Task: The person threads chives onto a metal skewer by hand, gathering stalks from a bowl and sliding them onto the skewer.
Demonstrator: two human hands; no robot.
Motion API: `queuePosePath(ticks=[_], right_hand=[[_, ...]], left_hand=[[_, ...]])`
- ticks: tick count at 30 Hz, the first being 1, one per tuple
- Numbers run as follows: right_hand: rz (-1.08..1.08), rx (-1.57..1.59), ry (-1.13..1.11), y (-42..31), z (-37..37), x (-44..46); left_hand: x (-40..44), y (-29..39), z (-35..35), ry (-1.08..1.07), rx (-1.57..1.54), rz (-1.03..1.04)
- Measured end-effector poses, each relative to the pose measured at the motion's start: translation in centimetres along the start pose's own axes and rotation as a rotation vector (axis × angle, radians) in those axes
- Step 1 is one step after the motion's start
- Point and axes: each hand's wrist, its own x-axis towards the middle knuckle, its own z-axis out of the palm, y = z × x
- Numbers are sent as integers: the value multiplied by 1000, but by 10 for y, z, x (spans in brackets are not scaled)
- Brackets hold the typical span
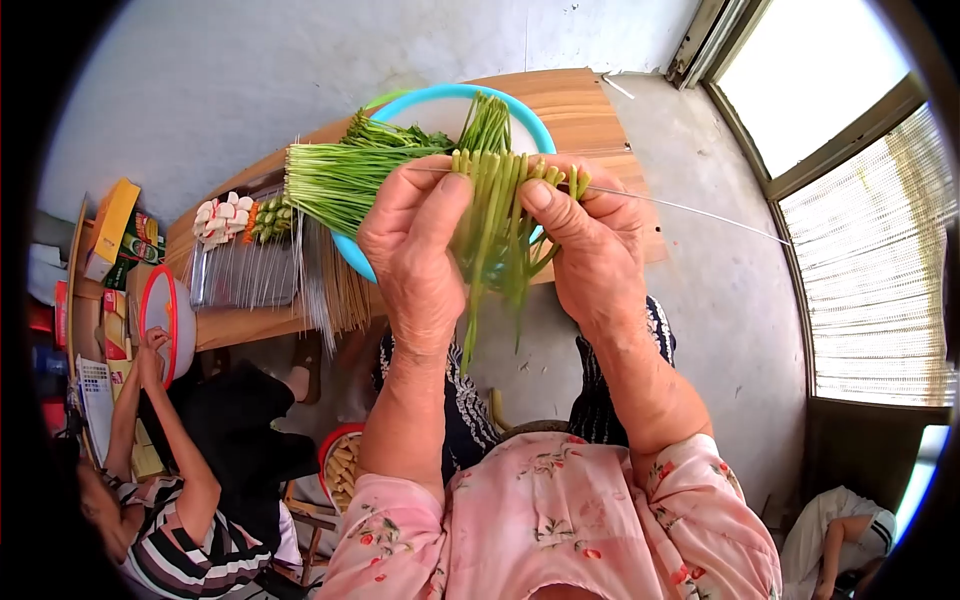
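Note:
A row of green stems (485, 200) hangs side by side on a thin metal skewer (690, 208) in front of me, their leafy ends dangling down. My left hand (418, 250) is closed in a pinch at the left end of this row. At the right end, my right hand (600, 240) pinches a few stems between thumb and fingers, with the skewer running out past it to the right. Behind the hands, bundles of long green stalks (335, 185) lie across a blue-rimmed basin (535, 115). Part of the basin is hidden by my hands.
On the wooden table (580, 105), a metal tray (240, 275) holds skewers loaded with white, orange and green pieces. At left, another person (180, 490) sits near a red-rimmed container (165, 330). A red-rimmed tub (343, 465) of light-brown pieces stands lower left. Another person (845, 540) is lower right.

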Motion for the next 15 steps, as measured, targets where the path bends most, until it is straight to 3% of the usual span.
queuePosePath(ticks=[10, 15], right_hand=[[-60, -68, -70, -26, 24, -54], [9, 28, -48, -34, 23, -77]], left_hand=[[-55, 40, -3, 19, -6, 23], [-71, 56, -6, 81, -48, 45]])
